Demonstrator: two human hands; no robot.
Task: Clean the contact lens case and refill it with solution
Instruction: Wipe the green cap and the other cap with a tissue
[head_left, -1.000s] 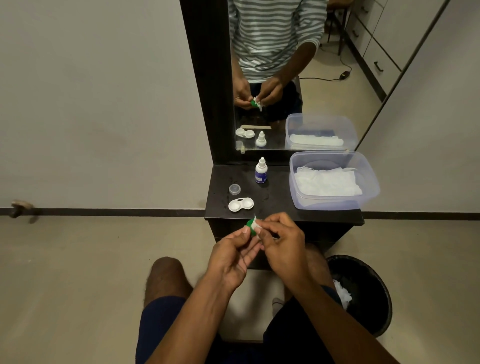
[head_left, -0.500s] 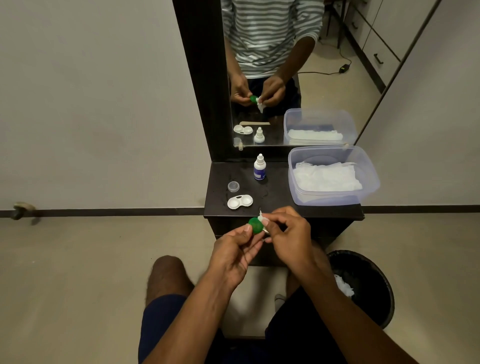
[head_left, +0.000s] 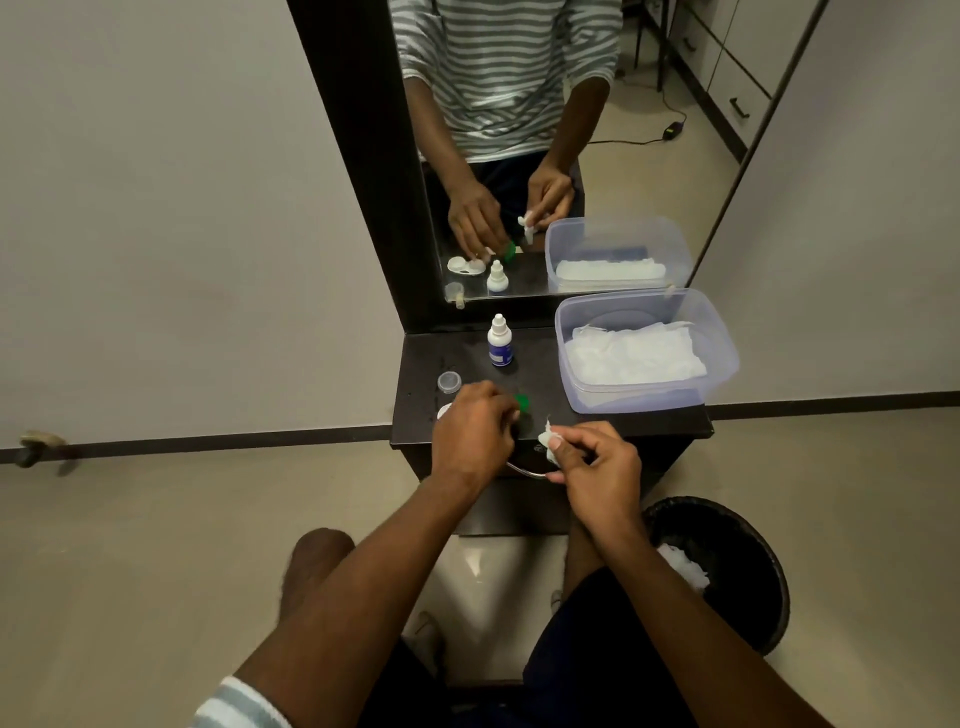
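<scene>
My left hand (head_left: 475, 428) reaches over the dark shelf (head_left: 550, 415), its fingertips on a green cap (head_left: 521, 402) that sits low on the shelf. The hand covers the white lens case (head_left: 442, 411), and only a sliver shows at its left edge. My right hand (head_left: 597, 467) hovers at the shelf's front edge, pinching a small wad of white tissue (head_left: 546, 442). The solution bottle (head_left: 500, 343) stands upright behind the hands, with a small clear cap (head_left: 449, 382) to its left.
A clear plastic tub (head_left: 724, 358) holding white tissues fills the shelf's right side. A mirror (head_left: 519, 156) rises behind the shelf. A black bin (head_left: 763, 561) with used tissue stands on the floor at the right, beside my knee.
Both hands were together in front of the shelf, wiping the green cap with the tissue. The left hand has moved forward and lowered the cap to the shelf; the right keeps the tissue.
</scene>
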